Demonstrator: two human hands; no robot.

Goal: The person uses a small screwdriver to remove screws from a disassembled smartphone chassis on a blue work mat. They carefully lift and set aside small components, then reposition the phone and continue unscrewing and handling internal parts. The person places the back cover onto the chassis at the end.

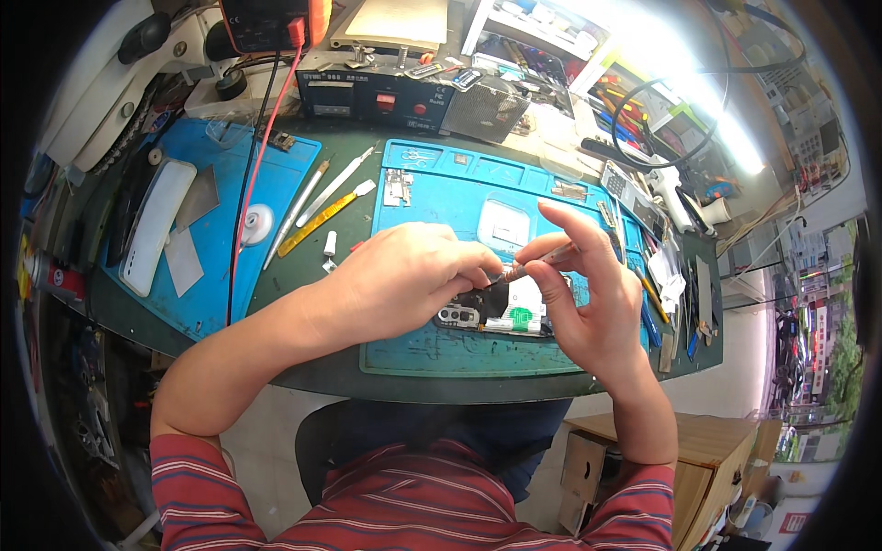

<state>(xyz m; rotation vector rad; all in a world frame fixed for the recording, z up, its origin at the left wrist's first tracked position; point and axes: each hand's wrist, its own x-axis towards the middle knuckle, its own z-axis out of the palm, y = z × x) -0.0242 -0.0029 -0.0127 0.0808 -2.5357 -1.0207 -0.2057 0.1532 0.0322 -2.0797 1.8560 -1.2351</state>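
Observation:
An opened smartphone [457,317] lies on the blue work mat [432,354], with its camera lenses at the left and a white battery [526,296] with a green mark showing. Above the phone, my right hand [593,308] grips a slim, pen-like tool [549,258] between thumb and fingers, index finger raised. It looks like a screwdriver. My left hand [395,275] is closed, its fingertips pinched together at the tool's tip. Whatever those fingertips hold is too small to make out. Both hands cover part of the phone's upper edge.
A small clear box [503,225] sits behind the hands. On the left lie a yellow-handled brush [317,223], slim tools and a second blue mat [197,308] with a white curved panel [158,230]. A dark powered unit [377,101] stands at the back. Pliers and tools crowd the right.

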